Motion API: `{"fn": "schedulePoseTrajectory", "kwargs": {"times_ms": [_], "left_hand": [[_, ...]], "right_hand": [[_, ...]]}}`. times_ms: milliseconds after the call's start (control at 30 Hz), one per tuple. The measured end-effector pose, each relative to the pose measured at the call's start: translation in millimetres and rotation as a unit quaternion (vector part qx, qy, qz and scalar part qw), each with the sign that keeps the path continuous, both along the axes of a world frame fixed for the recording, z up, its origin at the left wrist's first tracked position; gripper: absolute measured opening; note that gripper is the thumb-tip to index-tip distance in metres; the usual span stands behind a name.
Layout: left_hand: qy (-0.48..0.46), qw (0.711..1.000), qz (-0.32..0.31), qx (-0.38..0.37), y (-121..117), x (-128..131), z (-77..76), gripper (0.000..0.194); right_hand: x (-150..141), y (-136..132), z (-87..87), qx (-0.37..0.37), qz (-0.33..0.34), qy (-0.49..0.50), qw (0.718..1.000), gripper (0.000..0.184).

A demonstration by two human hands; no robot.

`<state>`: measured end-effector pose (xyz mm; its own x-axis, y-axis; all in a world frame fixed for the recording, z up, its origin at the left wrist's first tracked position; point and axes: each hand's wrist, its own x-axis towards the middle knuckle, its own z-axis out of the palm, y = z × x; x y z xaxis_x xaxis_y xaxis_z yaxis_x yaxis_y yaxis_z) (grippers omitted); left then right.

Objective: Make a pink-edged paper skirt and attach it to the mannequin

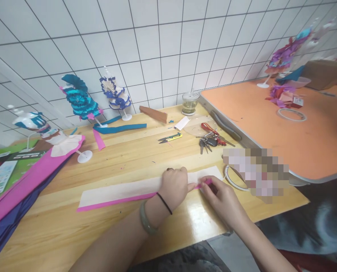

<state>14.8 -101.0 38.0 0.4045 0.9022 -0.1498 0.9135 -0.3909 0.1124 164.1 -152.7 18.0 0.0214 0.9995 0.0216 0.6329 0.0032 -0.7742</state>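
Note:
A long white crepe paper strip (117, 190) with a pink border along its near edge lies across the wooden table. My left hand (174, 185), with a bangle and a black band at the wrist, rests on it with curled fingers, its thumb against the pink border. Just to its right, my right hand (219, 192) pinches the bunched pink edge between thumb and fingers. A roll of tape (236, 185) lies beside my right hand, partly covered by a pixelated patch. Yellow thread snips (171, 138) lie beyond my hands.
Small dress forms in crepe paper, including a teal one (81, 100), stand along the wall. Keys (209, 141) and a lidded glass cup (190, 104) are at the back right. Pink and purple paper (23, 185) drapes at left. An orange table (270, 128) adjoins on the right.

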Motion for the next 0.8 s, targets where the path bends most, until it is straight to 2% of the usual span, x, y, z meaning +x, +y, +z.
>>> {"fn": "schedulePoseTrajectory", "kwargs": {"times_ms": [133, 333, 467, 800], "left_hand": [[0.003, 1.000, 0.023, -0.019, 1.5, 5.4, 4.6, 0.051], [0.004, 0.999, 0.028, -0.028, 2.2, 6.1, 5.6, 0.057], [0.003, 0.999, 0.022, -0.023, 1.9, 5.1, 3.5, 0.060], [0.012, 0.999, 0.029, -0.027, 2.2, 5.4, 4.0, 0.061]], "right_hand": [[13.1, -6.2, 4.1, -0.013, -0.034, -0.034, 0.999, 0.030], [15.4, -19.5, 1.0, -0.070, 0.019, -0.068, 0.995, 0.048], [18.5, -18.2, -1.7, -0.045, 0.011, -0.095, 0.994, 0.049], [56.5, -4.8, 0.0, 0.001, -0.043, -0.237, 0.970, 0.045]]}}
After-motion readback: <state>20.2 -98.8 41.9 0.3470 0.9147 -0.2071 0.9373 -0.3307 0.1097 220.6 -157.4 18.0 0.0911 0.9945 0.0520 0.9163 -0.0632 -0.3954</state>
